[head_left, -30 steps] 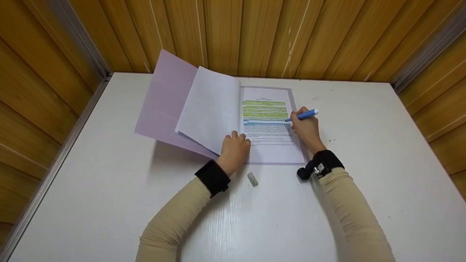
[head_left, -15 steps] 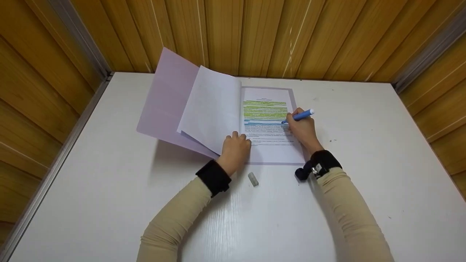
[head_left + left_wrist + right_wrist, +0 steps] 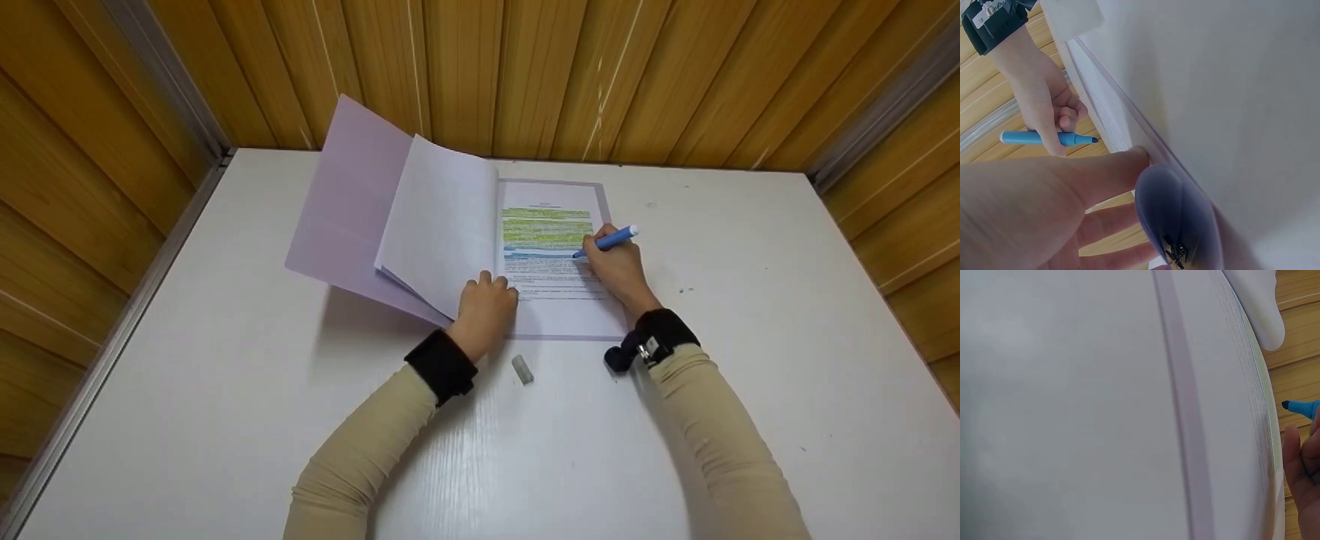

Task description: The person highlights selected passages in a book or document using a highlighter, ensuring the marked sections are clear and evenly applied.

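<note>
One open booklet (image 3: 450, 225) lies on one white table (image 3: 225, 420), with two hands on it, a left hand (image 3: 486, 307) and a right hand (image 3: 616, 268). There is one blue marker (image 3: 611, 241), toward 3 o'clock of the booklet, and one small pale cap (image 3: 522, 370) at 6 o'clock.

The printed lines on the page (image 3: 553, 255) are too small to read
</note>
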